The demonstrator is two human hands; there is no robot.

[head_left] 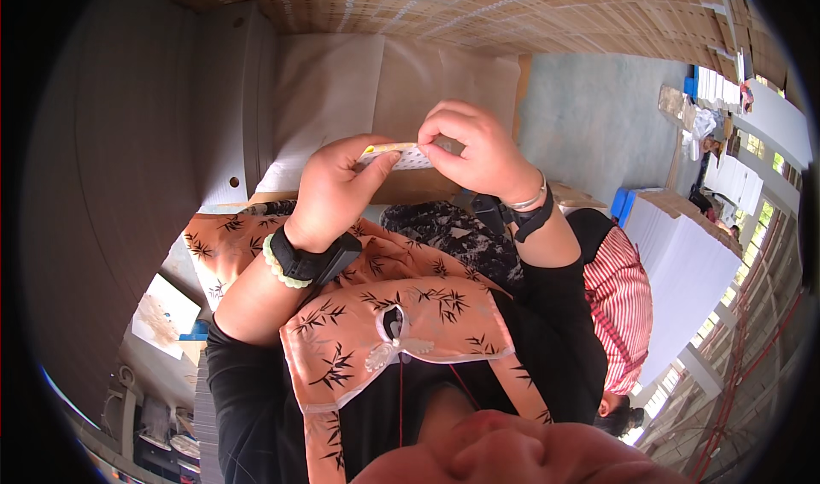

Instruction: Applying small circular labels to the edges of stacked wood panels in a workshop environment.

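In front of my chest, my left hand (335, 183) grips a small white sheet or pad (409, 157) with rows of small dark marks and a yellow upper edge. Its thumb lies on the marked face, with the fingers behind. At the right end of this sheet, my right hand (483, 149) pinches with thumb and forefinger, its other fingers curled. Whether a separate small piece is between those fingertips is too small to tell. Both wrists wear black straps. Beyond my hands lies brown paper or cardboard (342, 87).
Rows of brown board pieces with round holes (512, 5) stand along the far side. A large grey panel or stack (111, 117) rises at the left. At the right are a tall white stack (683, 258) and a person in a red-striped top (619, 300), bent over beside my arm.
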